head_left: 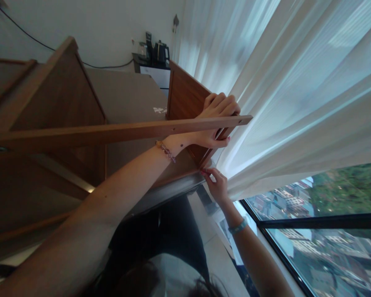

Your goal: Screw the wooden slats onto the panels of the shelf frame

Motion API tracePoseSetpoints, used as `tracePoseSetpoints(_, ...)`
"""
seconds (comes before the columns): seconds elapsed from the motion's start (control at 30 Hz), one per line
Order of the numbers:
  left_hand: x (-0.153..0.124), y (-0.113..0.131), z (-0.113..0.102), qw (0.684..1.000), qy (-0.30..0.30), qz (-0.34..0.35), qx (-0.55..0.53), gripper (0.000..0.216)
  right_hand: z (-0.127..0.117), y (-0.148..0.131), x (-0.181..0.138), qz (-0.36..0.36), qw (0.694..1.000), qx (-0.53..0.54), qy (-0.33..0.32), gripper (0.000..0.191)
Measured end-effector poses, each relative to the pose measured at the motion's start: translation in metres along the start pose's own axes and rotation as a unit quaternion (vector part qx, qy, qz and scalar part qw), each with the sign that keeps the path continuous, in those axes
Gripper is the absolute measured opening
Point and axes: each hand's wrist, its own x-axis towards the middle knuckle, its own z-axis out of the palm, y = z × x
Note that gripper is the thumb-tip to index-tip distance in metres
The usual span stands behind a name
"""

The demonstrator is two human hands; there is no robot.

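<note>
A reddish-brown wooden panel stands on edge on the right of a low, pale brown surface. My left hand is closed over its right end, fingers across the top and thumb lower down. In front of that hand runs a long wooden rail, which has small holes and hides part of the hand and panel. Down at the panel's bottom corner, my right hand has thumb and forefinger pinched together. Whatever lies between those fingertips is too small to make out.
Another wooden end panel joins the rail on the left. Sheer white curtains hang close beside my hands, with a window below. At the back a black kettle stands on a cabinet. A dark cable crosses the wall.
</note>
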Motion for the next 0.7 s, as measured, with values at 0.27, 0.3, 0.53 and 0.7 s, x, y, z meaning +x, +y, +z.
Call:
tracePoseSetpoints(0.27, 0.001, -0.001, -0.002, 1.0, 0.0, -0.003, -0.008, 0.041, 0.017, 0.007, -0.007, 0.086, 0.984, 0.123, 0.098, 0.062)
tracePoseSetpoints(0.3, 0.001, -0.001, -0.002, 1.0, 0.004, 0.002, -0.008, 0.041, 0.016, 0.01, -0.007, 0.071, 0.988, 0.085, 0.111, 0.056)
tracePoseSetpoints(0.53, -0.001, 0.0, 0.004, 1.0, 0.004, 0.004, 0.017, 0.05, 0.005, 0.024, -0.003, 0.004, 0.979, -0.116, 0.166, 0.043)
tracePoseSetpoints(0.7, -0.001, 0.0, 0.005, 1.0, 0.007, 0.001, 0.016, 0.051, 0.008, 0.026, -0.005, 0.051, 0.99, -0.111, 0.068, 0.034)
